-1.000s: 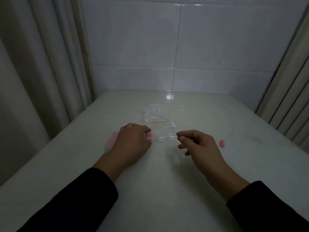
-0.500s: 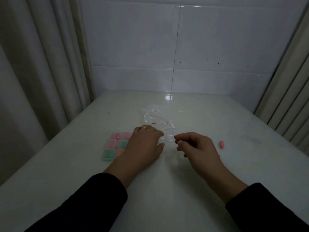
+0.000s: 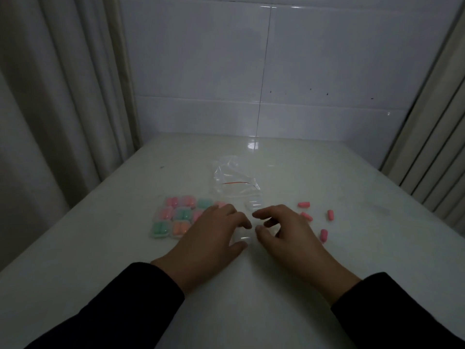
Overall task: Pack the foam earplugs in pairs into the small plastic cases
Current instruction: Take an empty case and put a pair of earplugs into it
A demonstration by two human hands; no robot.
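A small clear empty case sits low over the white table between my two hands. My left hand grips its left side with thumb and curled fingers. My right hand pinches its right edge, fingers curled. A second clear case lies just beyond them. Several loose pink earplugs lie to the right of my right hand. A block of closed cases holding pink, green and orange pairs lies to the left, partly hidden by my left hand.
A crumpled clear zip bag with a red strip lies behind the hands. The table meets a tiled wall at the back, with curtains on both sides.
Both hands have drawn closer to me and come together on a clear case. My left hand left the filled cases. Several pink earplugs now lie at the right where one lay before.
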